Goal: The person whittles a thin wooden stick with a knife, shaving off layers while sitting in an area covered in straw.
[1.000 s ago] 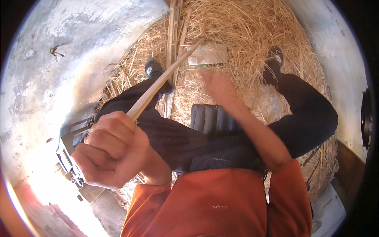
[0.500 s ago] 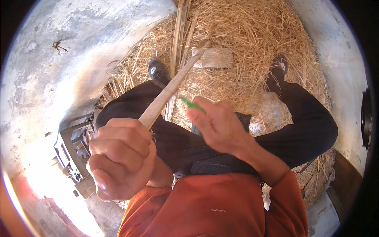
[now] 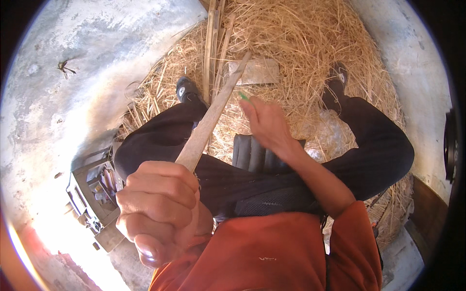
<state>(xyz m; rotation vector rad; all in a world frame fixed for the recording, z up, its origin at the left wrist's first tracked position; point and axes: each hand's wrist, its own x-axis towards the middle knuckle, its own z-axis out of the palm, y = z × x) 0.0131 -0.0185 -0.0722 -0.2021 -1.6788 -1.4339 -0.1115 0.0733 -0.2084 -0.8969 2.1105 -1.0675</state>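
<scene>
My left hand [image 3: 158, 206] is closed in a fist round the near end of a long, pale wooden strip [image 3: 211, 121]. The strip slants up and away to the right, narrowing toward its far end. My right hand [image 3: 269, 123] is closed on a small green object [image 3: 244, 97], whose tip pokes out past the thumb and fingers toward the strip. What kind of thing it is does not show; most of it is hidden in the hand. A small gap separates the right hand from the strip's right side.
Straw [image 3: 301, 34] covers the floor between and beyond my spread legs. A pale flat block [image 3: 255, 72] lies on it, with long wooden pieces [image 3: 209, 48] to its left. A black ribbed pad [image 3: 250, 153] sits between my knees. Cluttered shelving [image 3: 99, 186] stands by the left wall [image 3: 97, 53].
My right hand has moved up and away along the strip, taking the green object with it. My left hand has come slightly nearer and right, and the strip stands a little steeper.
</scene>
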